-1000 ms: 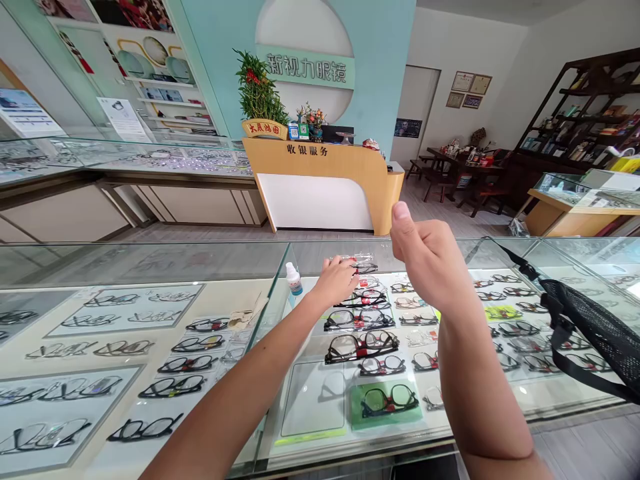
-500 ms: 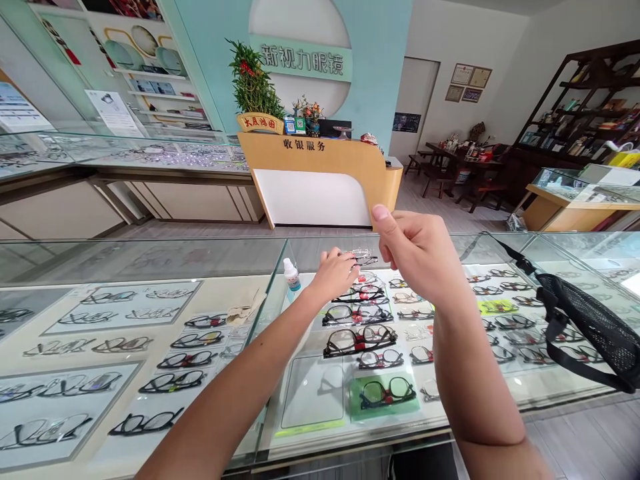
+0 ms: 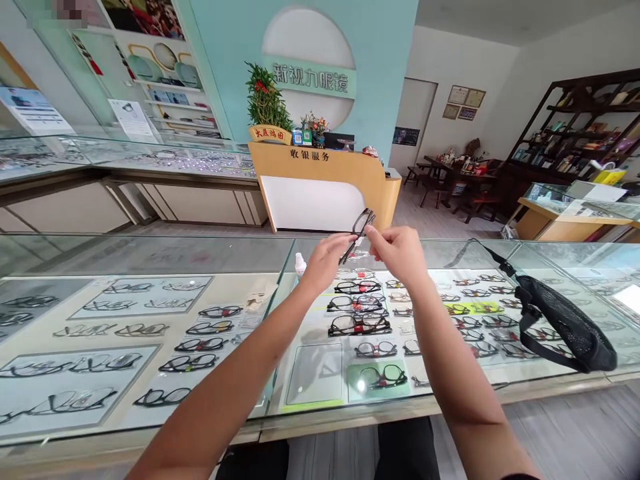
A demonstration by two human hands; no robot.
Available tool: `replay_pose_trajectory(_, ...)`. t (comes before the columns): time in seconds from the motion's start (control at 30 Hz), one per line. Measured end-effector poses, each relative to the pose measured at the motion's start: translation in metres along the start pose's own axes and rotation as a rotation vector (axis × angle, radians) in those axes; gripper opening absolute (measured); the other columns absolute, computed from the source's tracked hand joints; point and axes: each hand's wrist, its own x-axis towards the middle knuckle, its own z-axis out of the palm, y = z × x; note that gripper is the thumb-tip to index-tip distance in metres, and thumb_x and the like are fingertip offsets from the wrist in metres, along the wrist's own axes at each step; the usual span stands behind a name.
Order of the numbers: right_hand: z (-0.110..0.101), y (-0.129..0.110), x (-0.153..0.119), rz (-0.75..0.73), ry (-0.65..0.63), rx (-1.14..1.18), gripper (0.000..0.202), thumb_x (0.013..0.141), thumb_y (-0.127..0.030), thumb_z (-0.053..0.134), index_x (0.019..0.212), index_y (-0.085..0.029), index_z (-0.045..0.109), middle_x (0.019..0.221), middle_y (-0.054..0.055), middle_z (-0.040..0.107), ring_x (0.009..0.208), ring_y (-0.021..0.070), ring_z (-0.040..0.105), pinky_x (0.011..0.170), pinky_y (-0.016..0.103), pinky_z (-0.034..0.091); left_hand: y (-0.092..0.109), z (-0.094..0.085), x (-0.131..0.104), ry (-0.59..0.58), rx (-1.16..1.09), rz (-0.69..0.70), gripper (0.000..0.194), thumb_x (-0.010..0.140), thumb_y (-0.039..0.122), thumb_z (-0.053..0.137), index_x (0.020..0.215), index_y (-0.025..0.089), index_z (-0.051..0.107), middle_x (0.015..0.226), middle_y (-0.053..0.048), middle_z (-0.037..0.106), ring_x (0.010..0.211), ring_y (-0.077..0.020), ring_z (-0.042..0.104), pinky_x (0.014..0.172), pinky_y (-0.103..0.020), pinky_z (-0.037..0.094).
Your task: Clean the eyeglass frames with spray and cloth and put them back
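**Eyeglasses held up, slanting**

Pair directly between left hand and right hand, above the glass-topped table. Both grip it, fingers drawn in narrow; neither nearer. Long axis runs lower left to upper right.

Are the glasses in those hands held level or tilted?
Tilted: the glasses slant between the left hand and right hand, one end higher.

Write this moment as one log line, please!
left hand: holding dark glasses; right hand: holding them too; glasses: tilted, off glass counter; white bottle: upright near left hand
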Motion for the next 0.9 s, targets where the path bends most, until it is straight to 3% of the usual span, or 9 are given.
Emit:
replay_pose_trajectory(0.13, 0.043, 0.032, -0.018, 0.039, -0.058, 0.079, 0.044, 0.093, -0.067, 0.077, 0.089, -0.023, 0.077, 0.067, -0.001, 0.067, 0.065, 0.0186, 0.059, 0.066, 0.033, 0.041, -0.008, -0.005, -0.032, 0.036, -0.052, -0.062, 0.042, 0.104, 0.041, 0.056, 0.126, 0.024, 0.086, 0.150, -0.010, 0.076, 0.150, -0.0304, 0.062, 0.134, -0.048, 0.040)
replay_pose_trajectory(0.3, 0.083, 0.064, -0.040, 0.075, -0.089, 0.175, 0.035, 0.096, -0.057, 0.071, 0.096, -0.022, 0.072, 0.071, -0.001, 0.068, 0.068, 0.0187, 0.060, 0.071, 0.032, 0.045, -0.029, 0.002, -0.060, 0.053, -0.038, -0.076, 0.038, 0.101, 0.041, 0.059, 0.122, 0.023, 0.085, 0.149, -0.012, 0.075, 0.148, -0.0304, 0.063, 0.129, -0.046, 0.044)
replay_pose_trajectory(0.47, 0.090, 0.081, -0.046, 0.047, -0.140, 0.133, 0.033, 0.100, -0.054, 0.064, 0.099, -0.022, 0.072, 0.072, 0.000, 0.067, 0.067, 0.0184, 0.057, 0.071, 0.033, 0.044, -0.050, 0.009, -0.073, 0.136, 0.056, -0.111, 0.024, 0.100, 0.042, 0.065, 0.108, 0.024, 0.079, 0.128, -0.010, 0.082, 0.128, -0.0277, 0.071, 0.113, -0.043, 0.050)
replay_pose_trajectory(0.63, 0.089, 0.086, -0.047, 0.030, -0.206, 0.189, 0.031, 0.102, -0.053, 0.065, 0.099, -0.022, 0.070, 0.072, -0.002, 0.065, 0.066, 0.0171, 0.056, 0.069, 0.033, 0.043, -0.063, 0.006, -0.070, 0.181, 0.069, -0.169, 0.027, 0.094, 0.045, 0.076, 0.108, 0.023, 0.073, 0.120, -0.008, 0.082, 0.116, -0.0242, 0.072, 0.100, -0.037, 0.049)
replay_pose_trajectory(0.8, 0.091, 0.085, -0.050, 0.020, -0.240, 0.291, 0.035, 0.100, -0.058, 0.073, 0.095, -0.024, 0.069, 0.074, -0.003, 0.064, 0.067, 0.0157, 0.053, 0.067, 0.032, 0.042, -0.072, 0.005, -0.067, 0.164, -0.048, -0.221, 0.028, 0.093, 0.049, 0.076, 0.099, 0.021, 0.077, 0.107, -0.006, 0.083, 0.106, -0.0235, 0.073, 0.090, -0.035, 0.047)
replay_pose_trajectory(0.9, 0.093, 0.087, -0.047, 0.052, -0.233, 0.398, 0.046, 0.092, -0.068, 0.082, 0.100, -0.025, 0.069, 0.081, -0.001, 0.067, 0.069, 0.0159, 0.054, 0.067, 0.032, 0.044, -0.076, 0.007, -0.066, 0.173, -0.192, -0.234, 0.031, 0.089, 0.051, 0.083, 0.095, 0.022, 0.079, 0.102, -0.005, 0.082, 0.100, -0.0227, 0.071, 0.088, -0.034, 0.049)
